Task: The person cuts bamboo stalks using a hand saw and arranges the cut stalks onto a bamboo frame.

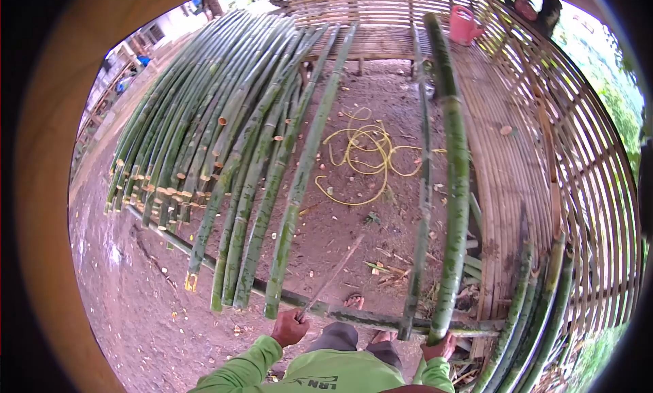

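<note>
My left hand [290,327] is closed around the near end of a long, thin stick [335,276]. It points forward and to the right, and whether it is wood or a narrow blade is hard to make out. My right hand [439,347] grips the near end of a thick green bamboo pole [454,209], its fingers at the cut end. That pole runs away from me across a horizontal bamboo crosspiece [354,316]. Left of it lies a thinner bamboo pole [423,209], and farther left another green pole [300,182] rests over the crosspiece.
Many cut bamboo poles [204,100] are stacked at the left. A yellow hose [364,165] lies coiled on the dirt ground. Along the right run a slatted bamboo bench [503,168] and lattice wall [585,155]. A pink watering can [464,27] and short bamboo lengths [544,311] are there too.
</note>
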A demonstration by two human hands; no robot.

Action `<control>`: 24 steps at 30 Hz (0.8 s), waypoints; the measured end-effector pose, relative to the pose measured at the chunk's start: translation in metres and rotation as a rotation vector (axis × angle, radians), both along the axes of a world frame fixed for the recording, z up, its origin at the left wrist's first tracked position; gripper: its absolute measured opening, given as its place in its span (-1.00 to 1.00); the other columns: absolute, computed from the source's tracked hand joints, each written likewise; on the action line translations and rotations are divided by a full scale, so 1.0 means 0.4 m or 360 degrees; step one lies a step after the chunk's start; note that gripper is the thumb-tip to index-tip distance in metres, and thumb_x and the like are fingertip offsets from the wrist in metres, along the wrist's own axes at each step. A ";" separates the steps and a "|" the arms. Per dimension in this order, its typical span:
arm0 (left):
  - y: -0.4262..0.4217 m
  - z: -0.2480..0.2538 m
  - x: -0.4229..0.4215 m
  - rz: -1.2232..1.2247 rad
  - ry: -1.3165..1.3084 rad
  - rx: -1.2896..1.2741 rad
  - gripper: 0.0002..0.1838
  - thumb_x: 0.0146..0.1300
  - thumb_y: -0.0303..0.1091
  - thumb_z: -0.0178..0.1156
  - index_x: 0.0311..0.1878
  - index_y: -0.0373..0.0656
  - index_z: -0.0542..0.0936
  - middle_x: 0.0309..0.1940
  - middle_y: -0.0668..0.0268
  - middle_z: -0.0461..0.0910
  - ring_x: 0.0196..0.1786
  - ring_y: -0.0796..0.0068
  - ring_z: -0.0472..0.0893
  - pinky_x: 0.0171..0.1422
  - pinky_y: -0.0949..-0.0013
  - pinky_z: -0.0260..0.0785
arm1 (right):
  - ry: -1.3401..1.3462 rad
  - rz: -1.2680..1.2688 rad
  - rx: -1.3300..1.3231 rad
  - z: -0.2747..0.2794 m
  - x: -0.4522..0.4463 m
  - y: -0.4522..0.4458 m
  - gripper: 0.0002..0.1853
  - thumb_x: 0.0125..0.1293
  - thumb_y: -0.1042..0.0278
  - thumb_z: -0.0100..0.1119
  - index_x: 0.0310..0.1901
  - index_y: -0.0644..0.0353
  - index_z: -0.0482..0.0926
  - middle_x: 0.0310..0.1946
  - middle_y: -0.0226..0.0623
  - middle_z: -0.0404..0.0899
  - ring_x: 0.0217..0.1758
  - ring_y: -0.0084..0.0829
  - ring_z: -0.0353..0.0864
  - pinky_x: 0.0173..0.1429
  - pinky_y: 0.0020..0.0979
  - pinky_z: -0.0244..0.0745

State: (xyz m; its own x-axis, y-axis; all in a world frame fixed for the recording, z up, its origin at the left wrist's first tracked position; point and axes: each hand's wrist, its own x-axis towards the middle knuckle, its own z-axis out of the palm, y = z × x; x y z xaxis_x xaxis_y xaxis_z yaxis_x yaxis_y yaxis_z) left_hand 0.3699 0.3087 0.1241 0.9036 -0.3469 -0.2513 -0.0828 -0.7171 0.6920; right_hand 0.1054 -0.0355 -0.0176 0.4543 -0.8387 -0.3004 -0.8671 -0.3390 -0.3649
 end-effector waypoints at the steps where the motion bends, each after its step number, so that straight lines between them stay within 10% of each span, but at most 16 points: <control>1: -0.006 -0.004 -0.025 0.0020 0.0039 0.0032 -0.78 0.01 -0.35 0.23 -0.57 -0.25 0.41 -0.71 0.13 0.41 -0.64 0.37 0.37 -0.50 0.27 0.28 | -0.0118 -0.0046 0.0181 -0.013 -0.004 -0.017 -0.11 -0.45 0.15 0.51 0.07 0.21 0.36 -0.01 -0.01 0.43 0.12 -0.02 0.43 0.20 -0.06 0.38; 11: -0.007 0.002 -0.147 0.0091 0.0232 0.0089 -0.81 -0.04 -0.34 0.26 -0.59 -0.21 0.48 -0.75 0.19 0.44 -0.66 0.43 0.45 -0.52 0.29 0.33 | 0.0159 0.0236 0.0237 0.067 0.109 -0.122 -0.15 -0.40 0.04 0.52 0.01 0.25 0.40 -0.09 0.02 0.56 -0.02 0.02 0.57 0.10 -0.11 0.49; 19: -0.003 -0.001 -0.092 0.0110 0.0286 -0.0043 -0.79 -0.03 -0.34 0.25 -0.60 -0.23 0.47 -0.77 0.22 0.42 -0.66 0.47 0.42 -0.51 0.29 0.32 | 0.0137 0.0343 0.0146 0.384 0.643 -0.398 -0.01 -0.40 0.02 0.52 0.13 0.43 0.40 -0.05 0.07 0.59 0.00 -0.11 0.62 0.08 -0.24 0.58; 21: -0.012 0.012 -0.059 0.0107 0.0293 -0.0058 -0.78 -0.03 -0.35 0.26 -0.60 -0.23 0.45 -0.75 0.26 0.40 -0.64 0.52 0.38 -0.50 0.32 0.31 | -0.0137 0.0418 0.0150 0.551 0.788 -0.439 -0.20 -0.22 0.10 0.45 0.12 0.29 0.43 -0.04 0.00 0.60 0.06 -0.07 0.60 0.14 -0.22 0.53; 24: -0.006 0.018 -0.019 -0.0004 0.0124 -0.0066 -0.79 -0.04 -0.39 0.27 -0.60 -0.22 0.43 -0.74 0.33 0.36 -0.62 0.61 0.33 -0.52 0.36 0.24 | -0.0724 0.0139 -0.0467 0.427 0.956 -0.533 -0.08 -0.14 -0.07 0.46 0.25 0.23 0.33 0.06 0.07 0.53 0.15 -0.02 0.51 0.24 -0.12 0.41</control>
